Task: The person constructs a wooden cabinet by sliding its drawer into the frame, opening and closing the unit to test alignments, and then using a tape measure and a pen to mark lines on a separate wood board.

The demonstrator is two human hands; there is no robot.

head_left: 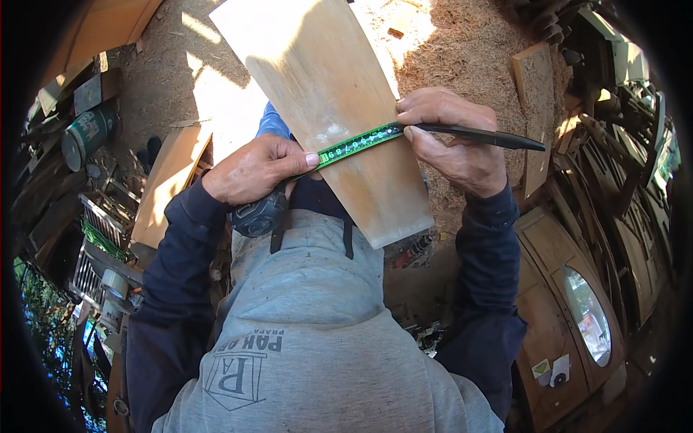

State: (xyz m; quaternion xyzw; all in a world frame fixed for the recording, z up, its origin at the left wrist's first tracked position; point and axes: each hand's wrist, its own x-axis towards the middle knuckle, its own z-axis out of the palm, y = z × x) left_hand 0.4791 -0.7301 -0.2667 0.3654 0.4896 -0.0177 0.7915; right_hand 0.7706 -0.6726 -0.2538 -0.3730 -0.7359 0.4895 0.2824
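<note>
Left grip (253,172) holds a green tape-measure blade (361,141) across a tapered pale-brown wooden board (386,191); right grip (458,144), at the board's right edge, holds a slim black pen-like tool (498,137).

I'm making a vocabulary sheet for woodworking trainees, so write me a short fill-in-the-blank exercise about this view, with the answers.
1. The left hand lays its ______ on the green tape measure.
2. The tape measure stretches across a board made of ______.
3. The slim, pen-like tool in the right hand is coloured ______.
4. At the right, a door has a glass pane whose shape is ______.

Missing words: thumb; wood; black; oval.
</note>
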